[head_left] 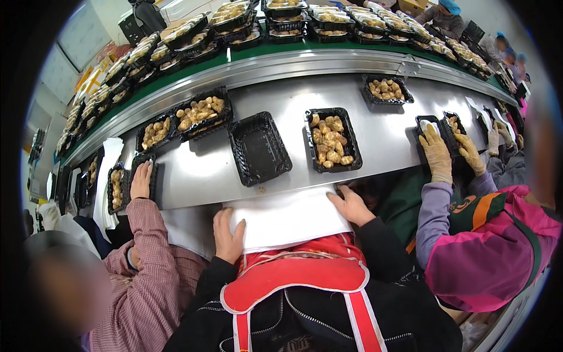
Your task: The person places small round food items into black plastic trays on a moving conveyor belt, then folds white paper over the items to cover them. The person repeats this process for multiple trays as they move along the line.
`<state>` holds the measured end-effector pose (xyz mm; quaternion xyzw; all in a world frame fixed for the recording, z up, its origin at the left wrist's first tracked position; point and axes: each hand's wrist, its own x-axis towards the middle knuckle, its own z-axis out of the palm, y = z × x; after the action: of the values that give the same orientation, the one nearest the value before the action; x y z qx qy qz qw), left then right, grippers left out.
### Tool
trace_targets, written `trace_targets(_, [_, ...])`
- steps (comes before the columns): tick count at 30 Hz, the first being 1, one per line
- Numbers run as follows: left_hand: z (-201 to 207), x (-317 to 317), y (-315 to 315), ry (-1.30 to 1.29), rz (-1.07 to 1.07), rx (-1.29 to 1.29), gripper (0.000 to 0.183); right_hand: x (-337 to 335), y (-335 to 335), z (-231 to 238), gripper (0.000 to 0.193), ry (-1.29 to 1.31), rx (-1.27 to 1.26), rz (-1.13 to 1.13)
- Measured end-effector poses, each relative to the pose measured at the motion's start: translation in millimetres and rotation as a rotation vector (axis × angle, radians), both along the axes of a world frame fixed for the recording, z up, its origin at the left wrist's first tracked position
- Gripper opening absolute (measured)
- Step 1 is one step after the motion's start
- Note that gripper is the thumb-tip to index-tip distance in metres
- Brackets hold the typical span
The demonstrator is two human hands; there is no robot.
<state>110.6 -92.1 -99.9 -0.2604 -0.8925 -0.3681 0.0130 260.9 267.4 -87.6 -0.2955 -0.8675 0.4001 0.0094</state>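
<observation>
A white sheet or stack of sheets (pixel 290 218) lies over my lap at the table's front edge, above a red apron (pixel 299 273). My left hand (pixel 228 236) grips its left edge, with the thumb on top. At the upper right corner, my right hand (pixel 350 205) holds the other edge. Straight ahead on the steel table (pixel 202 176) stands an empty black plastic tray (pixel 258 149). To its right is another black tray (pixel 350 167) heaped with knobbly brown tubers (pixel 330 139).
A person's bare hand (pixel 141 179) touches a tray at left. Another person's gloved hands (pixel 435 154) handle trays at right. More filled trays (pixel 205 115) stand farther back. Beyond a metal rail (pixel 293 61), a green belt (pixel 264 53) carries stacked trays.
</observation>
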Motion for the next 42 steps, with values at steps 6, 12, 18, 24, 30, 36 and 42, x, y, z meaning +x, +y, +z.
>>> trace_targets(6, [-20.2,-23.0,-17.9,-0.746,0.3,0.316,0.072,-5.3,-26.0,-33.6,0.068,0.144,0.036,-0.121])
trace_targets(12, [0.3,-25.7,-12.8,-0.616,0.167,0.262,0.052,0.4,-26.3,-23.0,0.056,0.169,0.109,-0.097])
trace_targets(18, [43.1,-13.5,-17.1,-0.849,0.078,0.483,0.035,21.9,-11.4,2.0,0.036,0.29,0.249,-0.002])
trace_targets(24, [101.8,23.1,-63.2,-0.753,0.078,0.512,0.04,55.4,-29.1,53.6,0.023,0.258,0.353,0.135])
trace_targets(30, [26.7,31.8,-97.6,-0.784,0.137,0.34,0.043,77.7,-24.9,72.0,0.021,-0.221,0.49,0.586])
trace_targets(36, [15.0,44.3,-103.1,-0.623,0.193,0.396,0.044,10.8,-89.7,162.5,0.026,0.31,0.342,0.754])
trace_targets(42, [19.1,44.4,-103.4,-0.326,0.218,0.027,0.03,-84.0,-191.9,92.0,0.044,0.136,0.383,1.15])
